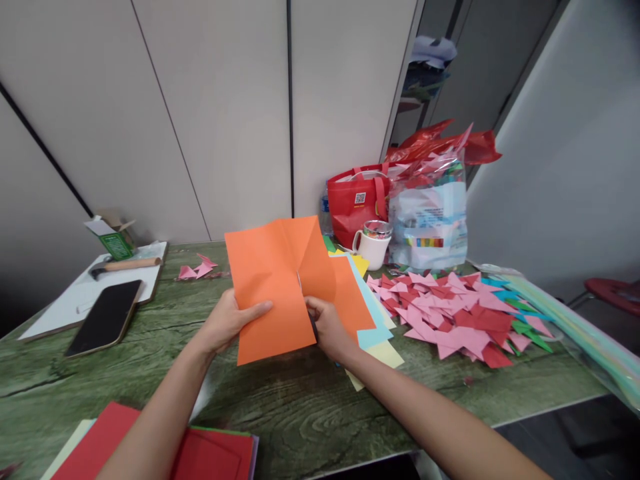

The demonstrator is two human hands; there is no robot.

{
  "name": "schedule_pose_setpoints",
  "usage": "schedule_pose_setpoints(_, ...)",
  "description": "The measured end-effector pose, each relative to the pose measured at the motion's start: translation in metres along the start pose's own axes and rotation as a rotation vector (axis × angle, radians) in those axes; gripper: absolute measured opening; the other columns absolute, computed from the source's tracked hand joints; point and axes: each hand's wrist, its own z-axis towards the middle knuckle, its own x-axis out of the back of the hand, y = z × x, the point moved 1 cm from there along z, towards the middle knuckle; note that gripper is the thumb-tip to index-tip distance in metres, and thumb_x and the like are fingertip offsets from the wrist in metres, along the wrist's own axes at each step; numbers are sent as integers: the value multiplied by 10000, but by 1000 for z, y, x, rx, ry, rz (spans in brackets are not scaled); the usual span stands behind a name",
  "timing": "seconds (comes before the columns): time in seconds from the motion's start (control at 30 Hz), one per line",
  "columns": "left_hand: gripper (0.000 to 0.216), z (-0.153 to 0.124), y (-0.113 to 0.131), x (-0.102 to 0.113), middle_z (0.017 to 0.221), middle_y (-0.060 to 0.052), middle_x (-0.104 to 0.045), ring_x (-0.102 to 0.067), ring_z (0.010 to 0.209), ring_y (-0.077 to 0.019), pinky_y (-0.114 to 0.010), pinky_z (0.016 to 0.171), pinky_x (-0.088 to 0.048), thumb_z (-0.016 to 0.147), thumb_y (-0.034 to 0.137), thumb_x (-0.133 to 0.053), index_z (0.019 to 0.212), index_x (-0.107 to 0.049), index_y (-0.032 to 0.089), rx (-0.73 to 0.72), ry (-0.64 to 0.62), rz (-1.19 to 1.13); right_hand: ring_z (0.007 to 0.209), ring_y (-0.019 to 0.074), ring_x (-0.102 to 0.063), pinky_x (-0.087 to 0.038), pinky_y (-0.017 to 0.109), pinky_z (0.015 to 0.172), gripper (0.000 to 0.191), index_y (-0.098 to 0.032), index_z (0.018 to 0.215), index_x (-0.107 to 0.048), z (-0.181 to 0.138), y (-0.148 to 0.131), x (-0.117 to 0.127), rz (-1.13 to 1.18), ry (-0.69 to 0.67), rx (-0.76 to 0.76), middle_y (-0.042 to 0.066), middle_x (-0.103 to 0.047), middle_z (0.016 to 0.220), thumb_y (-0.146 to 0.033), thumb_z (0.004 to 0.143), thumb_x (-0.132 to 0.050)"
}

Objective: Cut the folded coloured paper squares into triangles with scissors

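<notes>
The orange sheet point(267, 293) is standing tilted above the table point(300, 413), between the two hands, its long axis seemingly pointing forward and up, with a slit running the same way from its near edge. The left hand point(229, 323) is gripping its left part, thumb on the face. The right hand point(327, 328), nearer the slit, is gripping what look like scissors point(314, 327), mostly hidden. Rightward, loose coloured sheets point(379, 336) are lying beside folded pink and red pieces point(450, 313).
</notes>
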Motion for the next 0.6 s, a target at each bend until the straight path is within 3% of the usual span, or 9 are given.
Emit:
schedule_pose_setpoints(0.37,420,1,-2,1,1035,-99,-634,-625,825,-249,-342,692,-514,619,291,-683,996,-548,164,13,-15,-43,575,160,-609,-509,283,559,179,-159,731,-598,1,-1,-1,27,22,-40,-26,-645,590,-244,587,-664)
schedule_pose_setpoints(0.6,366,0,-1,2,1021,-101,-640,-632,799,-226,-343,704,-510,640,243,-676,977,-558,163,48,-72,-55,648,170,-616,-498,278,576,174,-171,748,-555,0,-2,-2,20,-15,-2,-7,-646,647,-224,608,-645)
